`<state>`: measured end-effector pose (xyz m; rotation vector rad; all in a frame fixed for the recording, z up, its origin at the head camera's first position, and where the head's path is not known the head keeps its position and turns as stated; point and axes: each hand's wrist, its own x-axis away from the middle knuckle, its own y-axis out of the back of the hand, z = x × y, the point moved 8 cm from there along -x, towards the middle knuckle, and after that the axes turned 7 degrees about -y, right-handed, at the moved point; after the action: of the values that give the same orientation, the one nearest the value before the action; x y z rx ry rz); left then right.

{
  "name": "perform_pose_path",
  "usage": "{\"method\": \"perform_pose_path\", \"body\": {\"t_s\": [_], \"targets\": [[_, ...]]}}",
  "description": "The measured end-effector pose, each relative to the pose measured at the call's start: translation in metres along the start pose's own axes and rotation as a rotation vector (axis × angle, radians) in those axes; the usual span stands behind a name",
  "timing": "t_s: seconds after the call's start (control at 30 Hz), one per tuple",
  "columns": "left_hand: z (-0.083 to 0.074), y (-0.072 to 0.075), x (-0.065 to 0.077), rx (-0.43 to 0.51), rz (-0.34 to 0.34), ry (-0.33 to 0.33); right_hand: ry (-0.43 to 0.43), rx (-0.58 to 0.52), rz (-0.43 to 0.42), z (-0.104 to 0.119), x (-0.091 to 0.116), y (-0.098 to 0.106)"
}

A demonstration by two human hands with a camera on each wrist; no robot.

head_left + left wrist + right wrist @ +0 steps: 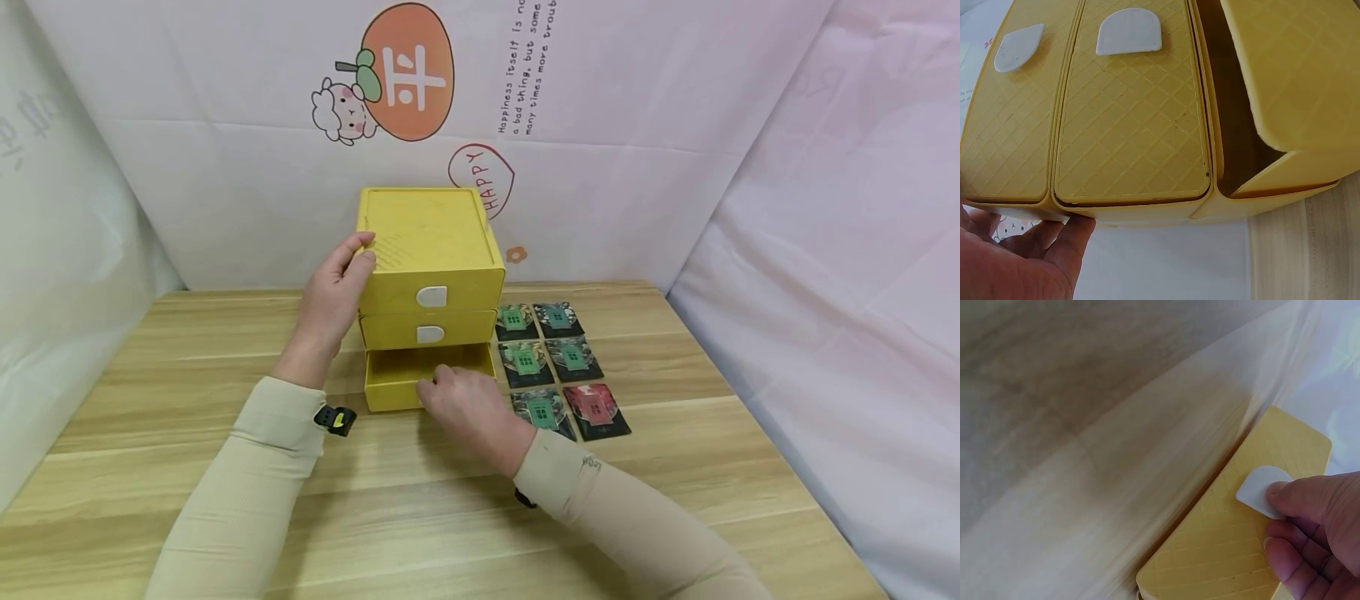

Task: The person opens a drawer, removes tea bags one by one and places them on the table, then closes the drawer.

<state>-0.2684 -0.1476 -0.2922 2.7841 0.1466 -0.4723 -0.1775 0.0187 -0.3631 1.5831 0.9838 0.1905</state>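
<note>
A yellow three-drawer cabinet (431, 229) stands upright near the back of the table. Against its left side, up by the top edge, rests my left hand (330, 296); in the left wrist view its fingers (1072, 247) lie along the side wall. The bottom drawer (386, 396) is pulled out partway and shows a hollow interior. With thumb and fingers my right hand (472, 408) pinches the white drawer handle (1254, 487) on that drawer's front. Both upper drawers are closed, each with a white handle (1130, 31) showing.
Several dark packets lie in two columns right of the cabinet, one of them a red packet (597, 410) at the near right. My right forearm passes close by the nearest green packet (542, 410). A printed white cloth (600, 183) hangs behind the wooden table (187, 358).
</note>
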Motion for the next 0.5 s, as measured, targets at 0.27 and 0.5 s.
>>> {"method": "perform_pose_path", "body": {"t_s": [0.27, 0.5], "targets": [[-0.0005, 0.0003, -0.0004, 0.003, -0.005, -0.001, -0.019, 0.007, -0.027, -0.0027, -0.0046, -0.002], [-0.0008, 0.0005, -0.0004, 0.002, -0.004, -0.006, -0.031, 0.004, -0.038, -0.0056, -0.0087, -0.0043]]}}
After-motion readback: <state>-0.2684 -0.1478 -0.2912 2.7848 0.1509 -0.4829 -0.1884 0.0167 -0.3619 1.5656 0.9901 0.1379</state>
